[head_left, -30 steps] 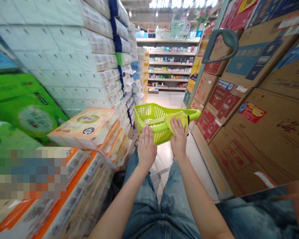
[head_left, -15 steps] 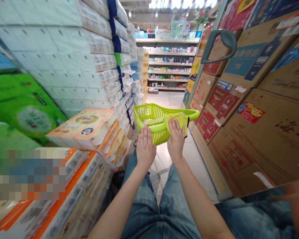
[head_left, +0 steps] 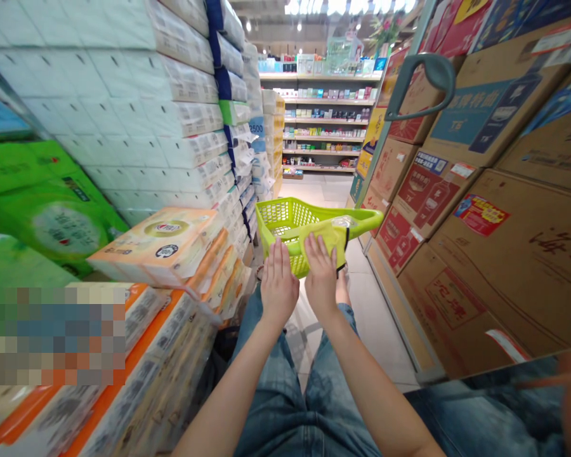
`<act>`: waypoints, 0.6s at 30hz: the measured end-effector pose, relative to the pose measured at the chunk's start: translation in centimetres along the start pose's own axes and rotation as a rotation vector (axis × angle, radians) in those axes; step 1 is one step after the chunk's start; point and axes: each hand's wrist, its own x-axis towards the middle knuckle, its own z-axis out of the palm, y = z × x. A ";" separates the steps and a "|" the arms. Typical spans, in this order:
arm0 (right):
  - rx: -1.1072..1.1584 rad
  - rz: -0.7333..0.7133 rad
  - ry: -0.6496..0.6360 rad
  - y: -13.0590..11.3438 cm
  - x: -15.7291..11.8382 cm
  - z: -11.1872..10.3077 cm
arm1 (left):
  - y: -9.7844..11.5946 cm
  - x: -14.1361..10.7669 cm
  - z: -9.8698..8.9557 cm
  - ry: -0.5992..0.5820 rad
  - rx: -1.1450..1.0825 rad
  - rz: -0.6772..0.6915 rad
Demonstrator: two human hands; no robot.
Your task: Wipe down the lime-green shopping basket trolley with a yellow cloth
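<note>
A lime-green plastic shopping basket (head_left: 272, 238) with perforated sides is in front of me, above my knees, its long handle (head_left: 370, 219) pointing right. My left hand (head_left: 278, 279) holds the near rim, its fingers stretched together over the edge. Under my right hand (head_left: 321, 273) is a yellow cloth (head_left: 335, 238) with a dark edge, pressed against the near side and rim of the basket. The fingers of this hand lie over the cloth, and its palm side is hidden. A part of the basket's interior shows, with nothing visible in it.
Packs of tissue paper (head_left: 157, 238) are stacked on the left, with a tall wall of white packs (head_left: 185, 114) behind. Cardboard cartons (head_left: 499, 254) rise on the right, beside a grey handle (head_left: 421, 89). Product shelves (head_left: 323, 120) stand ahead across the tiled floor (head_left: 314, 187).
My right hand has slid left and slightly down along the basket's rim with the cloth, baring more of the handle. My left hand and the basket have hardly moved.
</note>
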 end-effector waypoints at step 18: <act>0.005 -0.114 -0.072 -0.2 -0.7 0.2 | -0.2 0.0 -0.1 -0.005 -0.013 0.007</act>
